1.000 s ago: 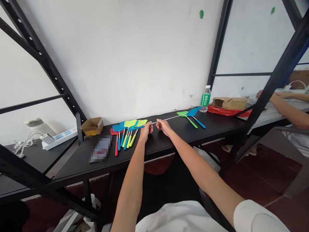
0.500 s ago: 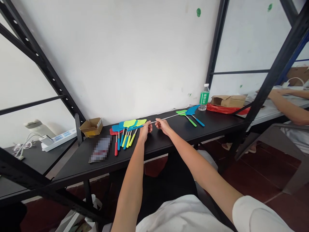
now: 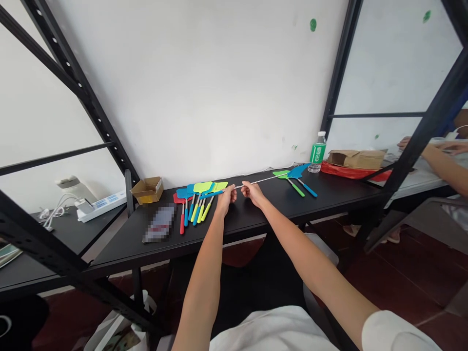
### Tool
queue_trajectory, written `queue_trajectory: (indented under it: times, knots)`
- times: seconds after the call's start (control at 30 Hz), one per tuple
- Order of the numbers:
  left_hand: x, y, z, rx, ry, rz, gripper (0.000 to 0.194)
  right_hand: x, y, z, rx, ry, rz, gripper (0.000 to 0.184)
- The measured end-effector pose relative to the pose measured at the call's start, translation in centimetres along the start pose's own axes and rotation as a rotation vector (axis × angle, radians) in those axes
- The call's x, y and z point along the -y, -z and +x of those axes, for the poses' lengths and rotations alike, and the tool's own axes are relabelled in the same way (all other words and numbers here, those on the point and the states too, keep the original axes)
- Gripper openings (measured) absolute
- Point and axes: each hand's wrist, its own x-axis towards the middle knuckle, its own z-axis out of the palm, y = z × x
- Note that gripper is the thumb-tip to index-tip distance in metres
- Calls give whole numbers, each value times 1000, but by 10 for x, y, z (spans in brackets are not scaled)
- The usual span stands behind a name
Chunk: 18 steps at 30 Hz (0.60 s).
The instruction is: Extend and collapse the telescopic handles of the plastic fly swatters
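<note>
A blue fly swatter (image 3: 299,170) with a long thin metal rod lies crosswise in front of me, held just above the table. My left hand (image 3: 228,196) is closed around it where the blue handle meets the rod, and the handle's end sticks out to the left. Close by, my right hand (image 3: 253,192) pinches the rod with thumb and fingers. The swatter's blue head reaches over a green swatter (image 3: 296,188) and another blue-handled swatter (image 3: 309,188) on the right. Left of my hands lies an overlapping row of several swatters (image 3: 202,187) in yellow, blue and red.
On the black table (image 3: 252,222) stand a small cardboard box (image 3: 147,191), a blurred-out flat item (image 3: 160,224) and a water bottle (image 3: 317,153). A larger carton (image 3: 356,159) sits on red plastic. Black shelf posts flank me; another person's arm (image 3: 444,163) shows at right.
The camera view has shifted a little to the left, so everything appears further right. Both hands keep their grip on the blue fly swatter, with hardly any change in their position on it.
</note>
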Motion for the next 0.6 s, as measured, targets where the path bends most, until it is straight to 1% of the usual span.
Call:
queue_trajectory:
  times: [0.5, 0.6]
  knots:
    - [0, 2, 0, 18, -20, -6, 28, 2, -1, -1, 4, -24, -2, 37]
    - [0, 2, 1, 26, -20, 6, 28, 5, -2, -4, 5, -21, -9, 43]
